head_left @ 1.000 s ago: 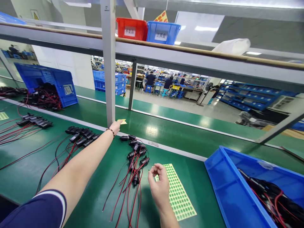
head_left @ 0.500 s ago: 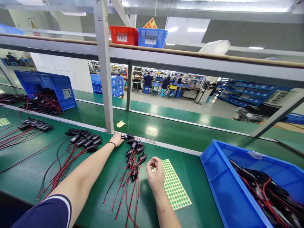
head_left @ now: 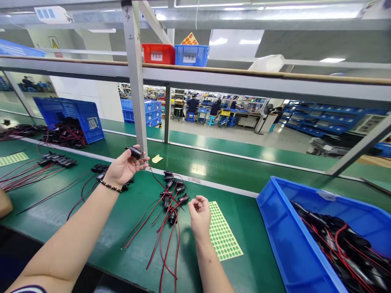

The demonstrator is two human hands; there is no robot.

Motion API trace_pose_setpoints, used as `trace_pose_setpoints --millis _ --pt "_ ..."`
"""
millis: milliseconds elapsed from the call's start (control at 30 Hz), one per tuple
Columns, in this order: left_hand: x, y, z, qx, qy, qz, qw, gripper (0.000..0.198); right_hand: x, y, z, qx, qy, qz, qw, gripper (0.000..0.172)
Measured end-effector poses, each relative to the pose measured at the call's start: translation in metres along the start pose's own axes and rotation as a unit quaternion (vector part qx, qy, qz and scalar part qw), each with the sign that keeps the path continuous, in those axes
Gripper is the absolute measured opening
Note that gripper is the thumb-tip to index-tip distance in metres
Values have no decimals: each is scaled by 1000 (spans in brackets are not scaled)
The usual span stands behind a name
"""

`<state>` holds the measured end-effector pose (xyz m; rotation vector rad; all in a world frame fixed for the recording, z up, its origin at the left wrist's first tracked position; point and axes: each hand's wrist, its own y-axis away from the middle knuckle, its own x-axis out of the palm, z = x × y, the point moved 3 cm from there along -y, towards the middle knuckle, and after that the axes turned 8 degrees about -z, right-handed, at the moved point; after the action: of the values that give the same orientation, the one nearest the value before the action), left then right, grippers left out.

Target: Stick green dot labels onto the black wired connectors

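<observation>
My left hand is raised above the bench, its fingers closed on a small black cylindrical part with wires; the red and black leads trail down to the right. Below and to the right lies a loose cluster of similar black wired parts. My right hand is curled in a pinch beside that cluster, over the left edge of a sheet of green round stickers. Whatever its fingertips may hold is too small to make out. Behind my left wrist, a group of black parts is partly hidden.
A blue bin of wired parts stands at right. Another blue bin lies tipped at back left, near a row of parts. A metal post rises mid-bench. Part of another person's arm shows at the left edge.
My left hand has lifted a black wired part off the bench beside the post and brought it up and left. My right hand stays pinched in nearly the same place.
</observation>
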<state>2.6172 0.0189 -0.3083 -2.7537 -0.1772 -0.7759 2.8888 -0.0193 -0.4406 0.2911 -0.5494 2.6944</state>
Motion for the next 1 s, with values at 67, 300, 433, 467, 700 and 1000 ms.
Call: trace_pose_setpoints --millis 67,300,433,467,700,1000 --pt "3 4 2 -56 41 -38 997 30 0 -1 0 14 -21 -8 1000 29" --pt "6 26 61 -214 31 -38 976 17 1 1 7 41 -76 -23 996 32" --pt "13 55 95 -224 -38 10 974 16 3 4 3 58 -95 -13 994 32" --pt "15 61 102 -225 -57 27 972 23 3 5 1 65 -99 -8 993 32" --pt "23 78 138 -272 -34 146 951 39 4 4 -12 138 -126 13 982 34" --pt "22 86 167 -242 -37 207 947 37 9 9 1 148 -134 53 978 29"
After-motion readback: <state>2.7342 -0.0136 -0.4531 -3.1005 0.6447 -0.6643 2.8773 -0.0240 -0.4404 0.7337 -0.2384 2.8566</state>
